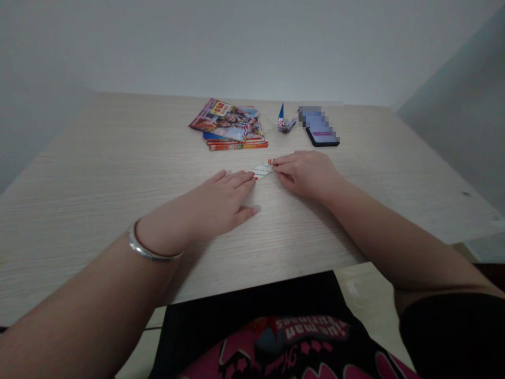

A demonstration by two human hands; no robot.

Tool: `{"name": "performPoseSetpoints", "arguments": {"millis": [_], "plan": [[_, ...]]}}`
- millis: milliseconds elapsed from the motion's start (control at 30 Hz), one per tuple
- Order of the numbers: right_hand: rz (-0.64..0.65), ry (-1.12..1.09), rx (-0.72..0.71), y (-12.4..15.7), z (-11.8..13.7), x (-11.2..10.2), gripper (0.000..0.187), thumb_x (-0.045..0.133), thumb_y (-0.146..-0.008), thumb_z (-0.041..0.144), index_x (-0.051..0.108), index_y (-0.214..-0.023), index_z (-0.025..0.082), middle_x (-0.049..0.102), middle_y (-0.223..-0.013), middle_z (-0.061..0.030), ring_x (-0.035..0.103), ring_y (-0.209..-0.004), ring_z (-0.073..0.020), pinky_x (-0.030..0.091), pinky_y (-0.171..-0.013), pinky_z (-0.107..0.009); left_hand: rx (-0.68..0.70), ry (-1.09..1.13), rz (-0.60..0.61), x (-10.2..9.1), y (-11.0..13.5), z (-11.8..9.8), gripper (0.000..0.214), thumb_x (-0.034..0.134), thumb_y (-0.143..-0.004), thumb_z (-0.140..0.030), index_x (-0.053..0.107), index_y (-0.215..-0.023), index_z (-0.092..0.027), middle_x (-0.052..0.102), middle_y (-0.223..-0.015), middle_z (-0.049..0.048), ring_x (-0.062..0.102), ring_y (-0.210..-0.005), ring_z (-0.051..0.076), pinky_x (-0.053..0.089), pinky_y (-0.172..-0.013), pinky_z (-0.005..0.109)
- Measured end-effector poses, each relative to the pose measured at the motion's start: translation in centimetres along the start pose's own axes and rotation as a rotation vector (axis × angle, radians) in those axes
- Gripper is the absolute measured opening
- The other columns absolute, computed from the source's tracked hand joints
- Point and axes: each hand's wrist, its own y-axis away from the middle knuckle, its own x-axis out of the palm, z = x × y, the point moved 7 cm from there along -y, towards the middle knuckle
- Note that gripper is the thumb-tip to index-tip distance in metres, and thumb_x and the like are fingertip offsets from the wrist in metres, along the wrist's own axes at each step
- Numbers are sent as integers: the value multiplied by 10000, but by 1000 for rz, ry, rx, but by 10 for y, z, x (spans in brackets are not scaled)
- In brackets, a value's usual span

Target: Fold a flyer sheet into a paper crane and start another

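A small folded strip of printed paper [262, 170] lies on the wooden table [118, 173] between my hands. My left hand [215, 202] rests flat on the table with its fingers stretched out, the fingertips pressing on the strip's left end. A silver bangle [152, 251] circles that wrist. My right hand [305, 172] is curled, its fingertips pinching the strip's right end.
A stack of colourful printed papers [231, 127] lies at the back of the table. Beside it stands a small folded paper figure [284, 121], then a dark phone [320, 129] with a lit screen. The table's front edge runs just above my lap.
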Motion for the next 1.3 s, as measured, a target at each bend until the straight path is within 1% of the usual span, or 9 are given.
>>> {"name": "performPoseSetpoints", "arguments": {"millis": [167,367,500,600,700,833,1000,1200,1300], "plan": [[-26,32,38,-1,0,-3,404,501,-1026,384,792,-1214,176,780,-1299,-92,735,-1141,-290,543,-881,-405,18,13,-38,-3,4,13,600,386,-1061,-435,469,-1586,-157,444,-1670,147,443,-1521,355,335,-1240,593],[-36,5,56,-6,0,-4,414,535,-1001,386,786,-1221,141,776,-1304,-104,707,-1183,-310,541,-944,-419,-32,-64,-155,-15,11,19,462,438,-1059,-374,638,-1417,-159,643,-1499,131,483,-1470,371,214,-1263,677],[-53,-51,82,-6,-3,-3,416,556,-998,385,769,-1261,144,751,-1357,-107,689,-1236,-313,541,-1006,-439,-6,-20,-110,-15,6,12,420,457,-1037,-386,709,-1281,-155,682,-1431,149,598,-1349,335,313,-1224,644],[-96,-119,101,-8,-7,0,419,546,-1021,413,772,-1255,149,736,-1383,-114,680,-1271,-303,533,-1059,-446,90,34,-114,-18,2,1,401,429,-1045,-385,739,-1203,-184,722,-1349,127,624,-1297,306,325,-1212,617],[-149,-191,96,-11,-12,7,386,604,-1002,417,776,-1247,172,736,-1382,-116,676,-1284,-284,508,-1111,-441,203,103,-148,-21,-1,-7,397,415,-1058,-357,750,-1193,-191,752,-1257,110,649,-1234,273,390,-1179,530],[-190,-291,42,-15,-18,18,420,712,-927,399,761,-1286,186,725,-1395,-124,663,-1301,-281,479,-1145,-444,208,136,-242,-21,-10,-3,398,428,-1052,-295,739,-1245,-139,733,-1286,135,656,-1224,250,474,-1129,405],[-205,-389,-53,-15,-21,22,473,761,-876,361,745,-1304,161,702,-1414,-165,650,-1313,-295,454,-1158,-475,164,37,-279,-16,-16,4,416,433,-1042,-258,724,-1301,-110,694,-1404,157,636,-1304,284,451,-1182,451],[-272,-409,-228,-9,-15,9,231,714,-880,288,798,-1081,213,770,-1264,-109,683,-1202,-270,482,-1087,-476,152,-11,-286,-18,-16,4,383,457,-1028,-268,741,-1257,-149,738,-1341,118,676,-1225,279,491,-1119,453],[-244,-352,-304,-7,-6,6,232,643,-921,253,800,-1086,208,794,-1198,-102,696,-1154,-259,499,-1058,-457,139,16,-327,-21,-18,3,356,474,-1017,-263,749,-1211,-146,770,-1249,116,702,-1131,277,517,-1061,453]]}}
